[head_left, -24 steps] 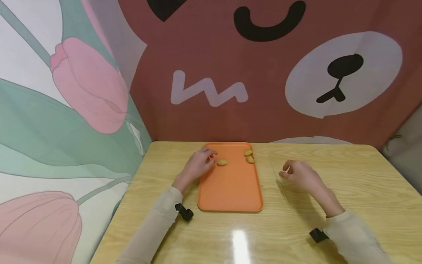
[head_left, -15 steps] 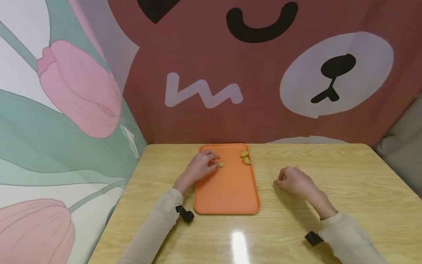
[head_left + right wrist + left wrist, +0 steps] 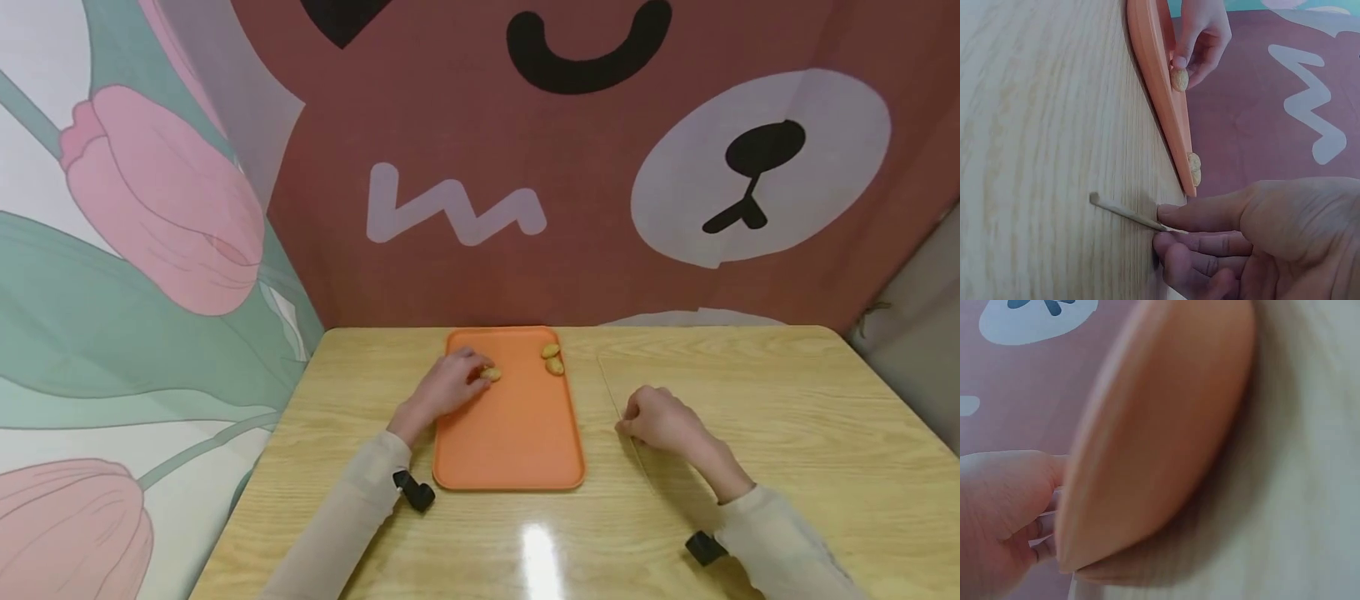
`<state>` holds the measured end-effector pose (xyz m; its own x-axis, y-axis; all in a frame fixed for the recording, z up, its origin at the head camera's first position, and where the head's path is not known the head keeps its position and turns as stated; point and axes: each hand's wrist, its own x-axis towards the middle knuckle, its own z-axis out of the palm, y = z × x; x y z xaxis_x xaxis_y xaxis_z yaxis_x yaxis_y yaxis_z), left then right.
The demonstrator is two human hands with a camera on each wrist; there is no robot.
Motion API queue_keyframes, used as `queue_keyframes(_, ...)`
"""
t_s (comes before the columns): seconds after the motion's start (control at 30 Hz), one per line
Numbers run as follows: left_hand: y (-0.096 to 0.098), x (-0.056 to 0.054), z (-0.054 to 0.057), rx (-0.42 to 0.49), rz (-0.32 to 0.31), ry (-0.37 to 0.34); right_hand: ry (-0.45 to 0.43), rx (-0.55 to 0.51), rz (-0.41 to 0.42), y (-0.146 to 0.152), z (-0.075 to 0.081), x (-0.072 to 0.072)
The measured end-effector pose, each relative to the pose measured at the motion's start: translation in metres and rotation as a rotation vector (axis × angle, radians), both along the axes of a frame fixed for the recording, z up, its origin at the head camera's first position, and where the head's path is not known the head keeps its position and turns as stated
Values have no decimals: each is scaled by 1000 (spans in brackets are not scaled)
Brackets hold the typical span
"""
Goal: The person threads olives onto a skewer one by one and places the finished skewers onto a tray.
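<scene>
On the orange tray (image 3: 510,454), my left hand (image 3: 444,385) pinches a tan oval nut-like piece (image 3: 491,374) between thumb and fingers. The right wrist view shows the thumb on this piece (image 3: 1179,79), which has a rough, peanut-like surface. In the left wrist view the tray's side (image 3: 1160,437) hides the fingertips and the piece. Right of the tray, my right hand (image 3: 663,421) pinches a thin wooden stick (image 3: 606,379) near its middle. One blunt end of the stick (image 3: 1116,208) shows beyond the thumb in the right wrist view, close over the tabletop.
Two similar tan pieces (image 3: 553,358) lie together by the tray's far right rim. The wooden table (image 3: 360,358) meets a wall covering with a cartoon bear face (image 3: 420,275) at the back. A flower-patterned covering (image 3: 165,208) hangs at the left.
My left hand has closed its thumb and fingers on the tan piece. The right hand has come down and left onto the stick and now pinches it. The head view has shifted slightly.
</scene>
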<state>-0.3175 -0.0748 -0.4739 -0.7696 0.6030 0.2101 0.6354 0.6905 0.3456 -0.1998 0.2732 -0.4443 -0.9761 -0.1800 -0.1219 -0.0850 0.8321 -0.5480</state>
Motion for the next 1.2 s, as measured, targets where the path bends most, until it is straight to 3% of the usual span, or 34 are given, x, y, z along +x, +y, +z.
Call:
queue_keyframes(0.37,2,-1,-2,58,-1,-2,-41,-61,-6,2,3,1)
queue_keyframes(0.57,-1,2,-2,121,9,-45,-45,-49,-22,0,10,2)
queue_keyframes(0.9,-4,-1,12,571,-10,-245,95,-95,-32,-6,37,11)
queue_keyframes(1.0,-5,1,19,669,-7,-322,137,-117,-7,-10,44,14)
queue_keyframes(1.2,-6,9,32,901,-65,-496,208,-216,65,-18,53,22)
